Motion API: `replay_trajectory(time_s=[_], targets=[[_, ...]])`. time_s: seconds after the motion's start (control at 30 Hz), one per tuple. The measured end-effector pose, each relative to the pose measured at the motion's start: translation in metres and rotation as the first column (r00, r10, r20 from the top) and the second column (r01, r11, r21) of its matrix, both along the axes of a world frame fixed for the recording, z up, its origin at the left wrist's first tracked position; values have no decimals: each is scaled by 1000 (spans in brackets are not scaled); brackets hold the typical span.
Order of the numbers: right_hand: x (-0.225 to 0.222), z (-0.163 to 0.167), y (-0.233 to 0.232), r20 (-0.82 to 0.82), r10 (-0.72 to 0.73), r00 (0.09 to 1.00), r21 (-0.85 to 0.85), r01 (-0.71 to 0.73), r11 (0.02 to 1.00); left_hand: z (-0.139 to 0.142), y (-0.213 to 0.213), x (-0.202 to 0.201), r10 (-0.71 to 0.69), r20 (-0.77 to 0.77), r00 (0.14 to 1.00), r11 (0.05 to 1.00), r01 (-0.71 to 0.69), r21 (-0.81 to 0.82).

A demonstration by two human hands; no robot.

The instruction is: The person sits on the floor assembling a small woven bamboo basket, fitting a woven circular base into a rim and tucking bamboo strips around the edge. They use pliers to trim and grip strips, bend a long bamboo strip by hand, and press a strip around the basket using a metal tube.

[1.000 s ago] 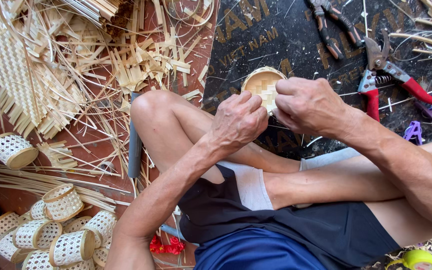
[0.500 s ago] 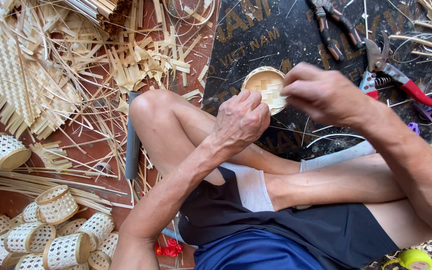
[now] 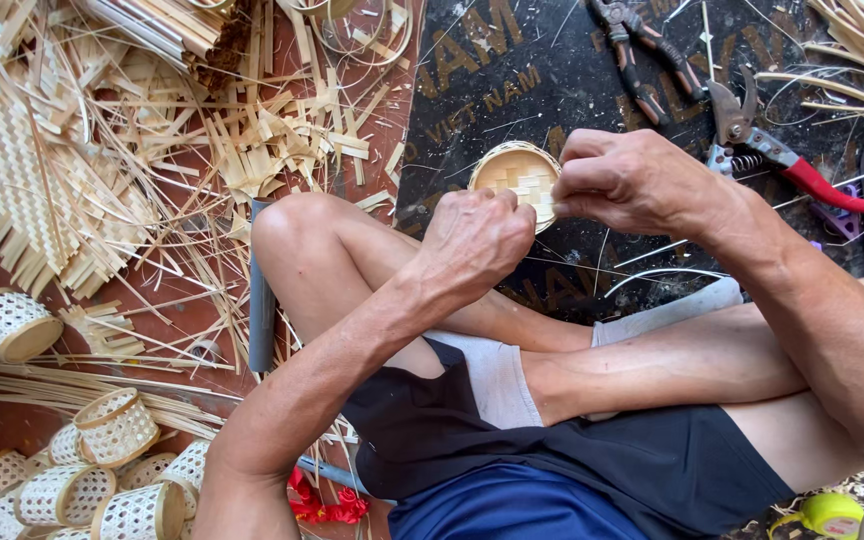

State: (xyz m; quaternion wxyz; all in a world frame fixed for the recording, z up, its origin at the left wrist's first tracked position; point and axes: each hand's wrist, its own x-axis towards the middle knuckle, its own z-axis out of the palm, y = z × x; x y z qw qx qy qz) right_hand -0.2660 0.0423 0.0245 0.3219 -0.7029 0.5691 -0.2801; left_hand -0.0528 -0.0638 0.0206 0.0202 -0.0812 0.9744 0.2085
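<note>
A: Where is the small round woven basket (image 3: 515, 172)?
B: Held above the person's raised knee, over the dark printed mat (image 3: 512, 60), with its pale woven bottom facing the camera.

A: State of the left hand (image 3: 472, 243)?
B: Fingers curled tight against the basket's near rim, gripping it from below.

A: And the right hand (image 3: 632, 180)?
B: Closed narrow, fingertips pinched at the basket's right edge. Whether a strip sits between them cannot be told.

A: Tools nearby?
B: Red-handled pruning shears (image 3: 767, 150) lie on the mat just right of the right hand. Dark pliers (image 3: 637, 55) lie above them.

A: Other material?
B: Loose bamboo strips (image 3: 252, 130) are scattered on the floor at left, beside a flat woven mat piece (image 3: 12, 170). At least 6 finished woven baskets (image 3: 102, 470) are heaped at the lower left, with 1 more (image 3: 7, 322) lying apart.
</note>
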Motion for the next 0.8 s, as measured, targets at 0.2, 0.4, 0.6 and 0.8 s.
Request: replay_trajectory(time_s=[0.2,0.4,0.6,0.8], targets=[[2,-1,4,-40,-3,999,-35,2,999,-3,11,2,48,-64,997,999,-48,-7],[5,-7,4,-26,-44,999,-8,44,999,-7,16,5,104,-103,989,994,-100,37],[9,-8,6,61,-159,985,188,145,971,-4,8,13,222,-232,947,954,-161,254],[10,-9,8,34,-192,981,196,182,964,-9,6,40,436,-330,837,811,-207,547]])
